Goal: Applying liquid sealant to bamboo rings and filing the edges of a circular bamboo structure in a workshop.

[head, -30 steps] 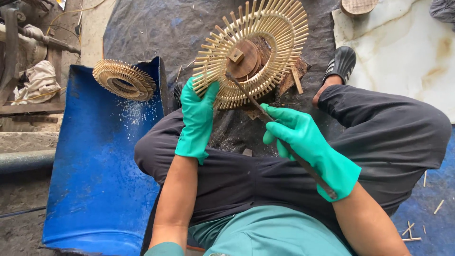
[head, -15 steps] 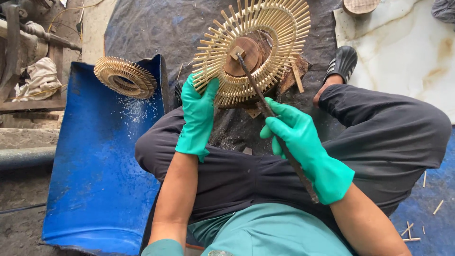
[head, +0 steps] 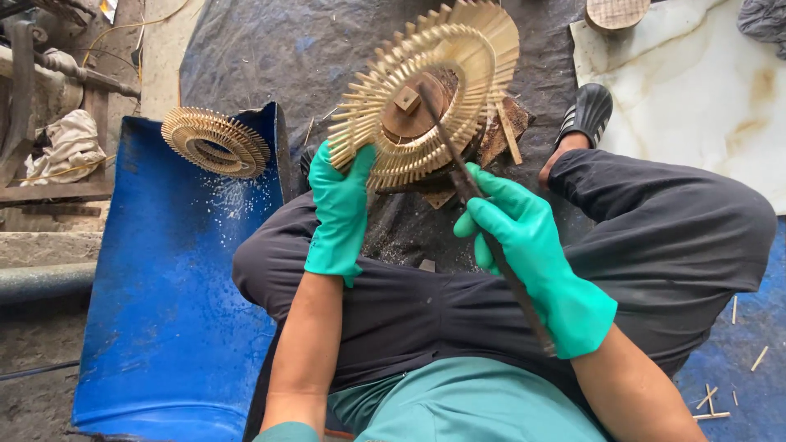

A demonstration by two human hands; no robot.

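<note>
The gloved left hand grips the rim of the round, spoked bamboo-slat wheel propped on a wood block ahead of the knees. The right hand is closed on a long dark metal blade laid across its hub — a slip could snap slats, or glance toward the left fingers.

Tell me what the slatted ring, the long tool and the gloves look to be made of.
Slatted ring: pale bamboo or wood strips, unfinished, judging by the matte straw colour and the splinters lying around. Long tool: probably metal, dark and dull, thin and straight; it could be a file or a blade. Gloves on the left hand and right hand: teal rubber or latex, smooth, with a slight sheen.
</note>
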